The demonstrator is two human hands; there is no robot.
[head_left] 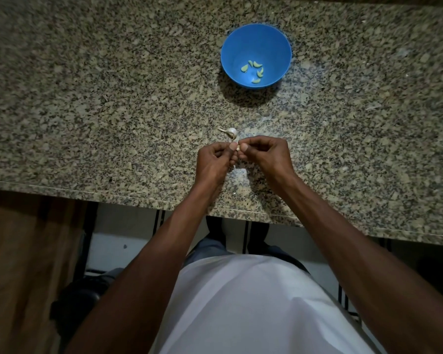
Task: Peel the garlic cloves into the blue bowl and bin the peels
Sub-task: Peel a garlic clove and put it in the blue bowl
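Speckled granite tabletop (113,98), blue bowl (256,39) holding peeled cloves (253,70).
Left hand (212,162) and right hand (264,154), each grip pinching one garlic clove (238,148).

Five peeled cloves (253,71) lie in the upright blue bowl (256,37)

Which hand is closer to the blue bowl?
Right. The right hand sits almost straight below the blue bowl; the left hand is beside it, further left.
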